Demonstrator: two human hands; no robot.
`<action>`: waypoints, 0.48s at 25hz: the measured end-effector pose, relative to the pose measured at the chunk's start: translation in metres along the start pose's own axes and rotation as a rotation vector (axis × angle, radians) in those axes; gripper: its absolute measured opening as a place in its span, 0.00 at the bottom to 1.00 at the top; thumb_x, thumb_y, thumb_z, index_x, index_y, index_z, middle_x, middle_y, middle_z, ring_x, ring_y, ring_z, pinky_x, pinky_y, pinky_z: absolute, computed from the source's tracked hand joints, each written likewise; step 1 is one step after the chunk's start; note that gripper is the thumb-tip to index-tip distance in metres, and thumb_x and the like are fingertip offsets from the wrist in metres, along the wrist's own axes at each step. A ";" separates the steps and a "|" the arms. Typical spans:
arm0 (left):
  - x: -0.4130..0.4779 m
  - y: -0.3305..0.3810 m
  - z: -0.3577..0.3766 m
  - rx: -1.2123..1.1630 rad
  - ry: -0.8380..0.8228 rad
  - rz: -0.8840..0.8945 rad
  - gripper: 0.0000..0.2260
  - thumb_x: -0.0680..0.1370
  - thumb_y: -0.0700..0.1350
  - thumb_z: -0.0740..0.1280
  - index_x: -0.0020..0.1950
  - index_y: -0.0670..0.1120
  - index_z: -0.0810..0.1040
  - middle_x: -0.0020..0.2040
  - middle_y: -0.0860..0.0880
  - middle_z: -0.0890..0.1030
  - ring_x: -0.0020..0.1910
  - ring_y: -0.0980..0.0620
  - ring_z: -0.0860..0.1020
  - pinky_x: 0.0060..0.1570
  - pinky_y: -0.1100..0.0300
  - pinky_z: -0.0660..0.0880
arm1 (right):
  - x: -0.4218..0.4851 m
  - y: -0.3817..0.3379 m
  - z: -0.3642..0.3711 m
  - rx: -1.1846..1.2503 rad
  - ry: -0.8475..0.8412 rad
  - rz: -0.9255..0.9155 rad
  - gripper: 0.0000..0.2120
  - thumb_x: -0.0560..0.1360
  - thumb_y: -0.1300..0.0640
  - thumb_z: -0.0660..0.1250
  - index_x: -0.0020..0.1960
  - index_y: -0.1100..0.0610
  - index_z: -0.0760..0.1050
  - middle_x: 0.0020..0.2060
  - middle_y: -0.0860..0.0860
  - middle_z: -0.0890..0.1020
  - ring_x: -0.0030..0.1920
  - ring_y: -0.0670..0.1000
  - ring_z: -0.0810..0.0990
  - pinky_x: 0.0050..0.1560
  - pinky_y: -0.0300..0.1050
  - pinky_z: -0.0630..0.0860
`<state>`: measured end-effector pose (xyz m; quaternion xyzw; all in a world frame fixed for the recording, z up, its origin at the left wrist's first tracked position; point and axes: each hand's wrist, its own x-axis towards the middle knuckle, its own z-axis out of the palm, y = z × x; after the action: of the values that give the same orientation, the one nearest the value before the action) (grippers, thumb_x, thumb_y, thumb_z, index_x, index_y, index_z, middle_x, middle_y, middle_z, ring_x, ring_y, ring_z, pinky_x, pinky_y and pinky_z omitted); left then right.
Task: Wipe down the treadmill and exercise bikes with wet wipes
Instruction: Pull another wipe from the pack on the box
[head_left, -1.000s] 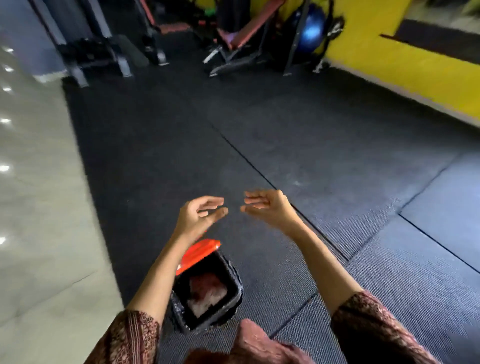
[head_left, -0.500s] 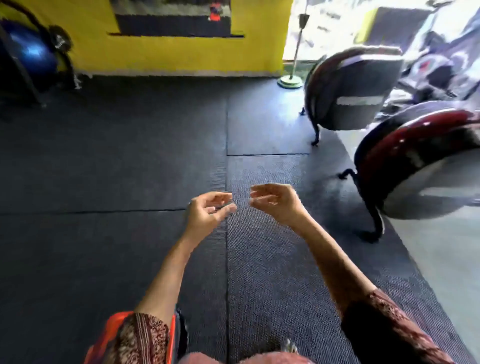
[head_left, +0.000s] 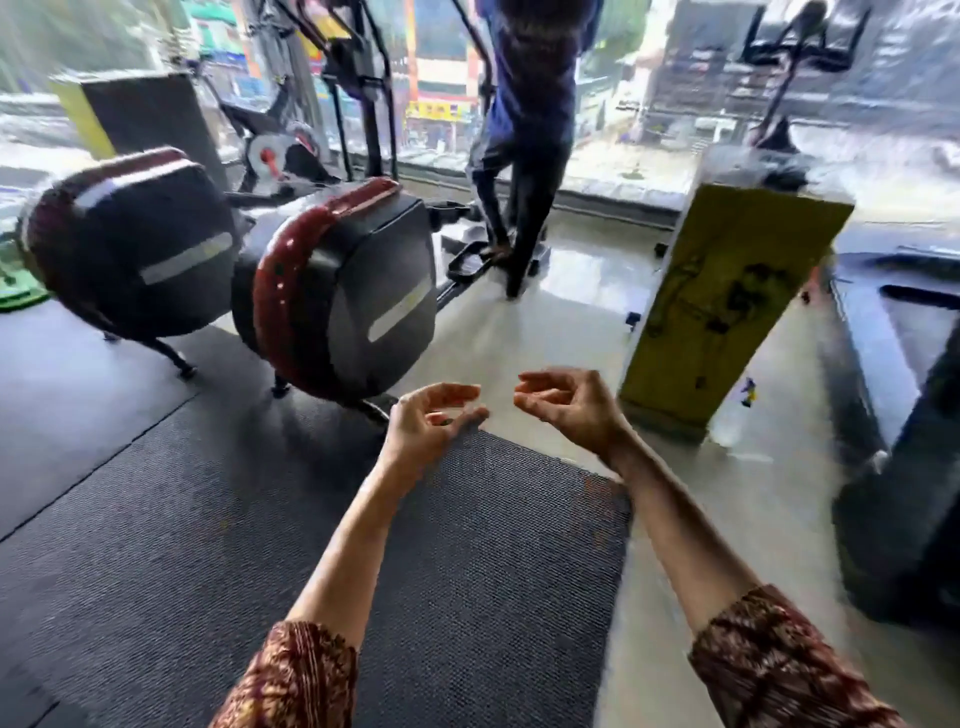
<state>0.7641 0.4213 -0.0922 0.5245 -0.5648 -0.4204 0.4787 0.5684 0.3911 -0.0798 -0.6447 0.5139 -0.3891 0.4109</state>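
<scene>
Plainly, there is nothing yet to wipe with: the left hand (head_left: 431, 421) and the right hand (head_left: 571, 405) are held out close together, fingers loosely curled, and no wipe shows in either; the nearer exercise bike (head_left: 353, 291) stands just ahead to the left, its red-rimmed housing facing this way, a second bike (head_left: 140, 239) beside it, and what looks like the treadmill (head_left: 883, 322) lies at the right edge, past the yellow pillar (head_left: 727, 301); the step in hand seems to be the approach, so a wipe is wanted before reaching the housing, and the curved rim is best taken from the top down; the bike's feet stand near the edge of the rubber mat (head_left: 260, 519), where it meets the pale floor (head_left: 519, 338), a lip to mind; open room runs between bike and pillar, though a person (head_left: 524, 130) stands on a machine ahead.
</scene>
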 end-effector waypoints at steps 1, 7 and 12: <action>0.014 0.003 0.032 -0.010 -0.049 0.009 0.14 0.62 0.52 0.80 0.45 0.53 0.82 0.40 0.54 0.84 0.40 0.59 0.80 0.50 0.56 0.76 | -0.001 0.012 -0.031 -0.012 0.050 0.015 0.14 0.71 0.64 0.73 0.56 0.64 0.79 0.47 0.59 0.84 0.37 0.41 0.80 0.42 0.33 0.78; 0.077 0.028 0.238 -0.082 -0.390 0.096 0.09 0.67 0.46 0.77 0.44 0.54 0.81 0.40 0.59 0.83 0.42 0.63 0.80 0.49 0.62 0.75 | -0.028 0.091 -0.215 -0.104 0.349 0.082 0.13 0.71 0.61 0.74 0.54 0.64 0.81 0.46 0.56 0.84 0.40 0.45 0.81 0.46 0.39 0.79; 0.128 0.028 0.354 -0.088 -0.592 0.141 0.10 0.68 0.45 0.77 0.47 0.52 0.81 0.38 0.63 0.83 0.41 0.67 0.79 0.46 0.70 0.74 | -0.031 0.144 -0.302 -0.074 0.485 0.182 0.13 0.71 0.64 0.73 0.55 0.64 0.80 0.45 0.56 0.83 0.40 0.46 0.81 0.46 0.39 0.80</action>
<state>0.4118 0.2866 -0.1187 0.3177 -0.6960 -0.5447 0.3434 0.2346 0.3626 -0.1073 -0.4980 0.6673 -0.4747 0.2851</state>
